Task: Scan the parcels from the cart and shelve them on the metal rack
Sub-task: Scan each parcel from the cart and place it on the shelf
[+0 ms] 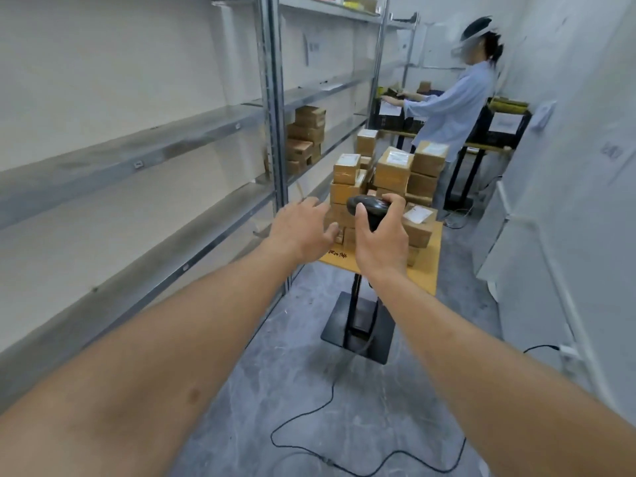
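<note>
The right hand [380, 232] is curled round the grip of a black handheld scanner [366, 206], thumb along its near side. The left hand [303, 227] holds nothing; its fingers are spread and extended toward the parcels [392, 168].

The parcels are taped cardboard boxes with white labels, stacked several high on the yellow-topped cart [428, 270], just beside the metal rack [272, 132]. A few boxes already sit on a rack shelf further back (near the upright).

Handling, as a judgement: the boxes appear small, rigid and light enough for one hand. Grasp a top box across two opposite side faces, label left exposed for scanning. Tape may be slick; the stack could topple if a lower box is pulled.
</note>
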Demonstrator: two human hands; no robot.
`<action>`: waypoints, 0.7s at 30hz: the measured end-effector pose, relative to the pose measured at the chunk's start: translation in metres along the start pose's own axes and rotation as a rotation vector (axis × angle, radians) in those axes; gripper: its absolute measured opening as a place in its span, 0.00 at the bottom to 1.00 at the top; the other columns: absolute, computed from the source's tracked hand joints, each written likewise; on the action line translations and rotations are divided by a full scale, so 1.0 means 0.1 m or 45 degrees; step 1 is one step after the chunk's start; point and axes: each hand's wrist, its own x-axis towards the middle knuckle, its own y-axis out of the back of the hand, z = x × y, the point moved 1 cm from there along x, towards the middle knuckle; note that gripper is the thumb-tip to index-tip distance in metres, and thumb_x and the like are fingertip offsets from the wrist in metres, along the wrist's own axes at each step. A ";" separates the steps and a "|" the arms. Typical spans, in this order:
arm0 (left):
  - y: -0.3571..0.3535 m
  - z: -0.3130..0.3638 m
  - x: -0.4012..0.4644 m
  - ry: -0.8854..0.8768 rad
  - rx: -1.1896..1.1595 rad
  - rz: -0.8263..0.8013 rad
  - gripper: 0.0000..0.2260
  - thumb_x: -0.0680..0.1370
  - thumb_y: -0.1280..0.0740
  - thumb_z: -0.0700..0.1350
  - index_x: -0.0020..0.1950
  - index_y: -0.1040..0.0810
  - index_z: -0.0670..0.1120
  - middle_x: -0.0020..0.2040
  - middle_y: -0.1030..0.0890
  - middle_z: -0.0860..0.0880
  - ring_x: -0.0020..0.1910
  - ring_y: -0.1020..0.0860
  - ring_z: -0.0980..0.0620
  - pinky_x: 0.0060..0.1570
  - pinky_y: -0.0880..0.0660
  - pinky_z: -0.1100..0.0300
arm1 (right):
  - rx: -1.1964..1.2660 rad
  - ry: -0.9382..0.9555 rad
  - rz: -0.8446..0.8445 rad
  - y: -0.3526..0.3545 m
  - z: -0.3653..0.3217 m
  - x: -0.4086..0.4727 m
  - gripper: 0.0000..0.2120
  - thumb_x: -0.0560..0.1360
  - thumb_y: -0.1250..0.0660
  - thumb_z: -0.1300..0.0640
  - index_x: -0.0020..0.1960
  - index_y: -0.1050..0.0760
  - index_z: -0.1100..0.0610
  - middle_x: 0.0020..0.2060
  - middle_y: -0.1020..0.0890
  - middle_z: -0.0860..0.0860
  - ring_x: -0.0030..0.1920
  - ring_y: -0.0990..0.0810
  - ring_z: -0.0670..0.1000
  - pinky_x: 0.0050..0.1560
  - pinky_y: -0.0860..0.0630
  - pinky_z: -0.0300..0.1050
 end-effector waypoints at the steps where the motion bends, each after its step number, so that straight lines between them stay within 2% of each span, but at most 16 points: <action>1: -0.07 0.11 0.14 -0.023 -0.010 -0.011 0.23 0.84 0.40 0.59 0.73 0.25 0.47 0.71 0.23 0.45 0.70 0.26 0.41 0.70 0.29 0.43 | -0.016 -0.012 0.019 0.08 0.10 0.11 0.20 0.84 0.39 0.41 0.71 0.37 0.47 0.54 0.20 0.49 0.52 0.21 0.54 0.50 0.26 0.50; 5: -0.38 0.56 0.64 -0.109 -0.043 -0.042 0.22 0.84 0.40 0.59 0.72 0.24 0.48 0.70 0.22 0.46 0.68 0.25 0.42 0.67 0.27 0.43 | -0.045 -0.072 0.096 0.35 0.51 0.53 0.19 0.84 0.38 0.42 0.70 0.35 0.48 0.52 0.22 0.46 0.51 0.21 0.53 0.50 0.24 0.50; 10: -0.89 1.01 1.26 -0.198 -0.088 -0.131 0.22 0.83 0.40 0.59 0.70 0.23 0.47 0.68 0.23 0.45 0.67 0.25 0.40 0.65 0.26 0.44 | -0.080 -0.135 0.181 0.56 1.07 1.08 0.17 0.84 0.37 0.42 0.68 0.35 0.47 0.56 0.21 0.46 0.52 0.21 0.51 0.48 0.30 0.45; 14: -1.34 1.25 1.84 -0.270 -0.116 -0.198 0.21 0.84 0.39 0.59 0.70 0.24 0.48 0.67 0.22 0.46 0.67 0.24 0.41 0.63 0.25 0.44 | -0.146 -0.212 0.234 0.61 1.49 1.59 0.16 0.84 0.37 0.43 0.68 0.35 0.47 0.51 0.24 0.43 0.49 0.23 0.49 0.48 0.31 0.45; 18: -1.83 1.37 2.43 -0.303 -0.162 -0.273 0.23 0.83 0.39 0.59 0.74 0.26 0.48 0.71 0.24 0.46 0.70 0.26 0.41 0.66 0.26 0.41 | -0.214 -0.316 0.275 0.51 1.93 2.14 0.16 0.84 0.39 0.41 0.68 0.37 0.45 0.53 0.21 0.46 0.50 0.20 0.53 0.49 0.23 0.51; 21: -2.15 1.43 2.85 -0.325 -0.155 -0.348 0.23 0.83 0.38 0.60 0.72 0.25 0.48 0.71 0.24 0.47 0.68 0.26 0.42 0.65 0.26 0.43 | -0.231 -0.388 0.307 0.42 2.22 2.51 0.17 0.84 0.38 0.41 0.68 0.36 0.46 0.54 0.20 0.48 0.51 0.20 0.54 0.48 0.26 0.50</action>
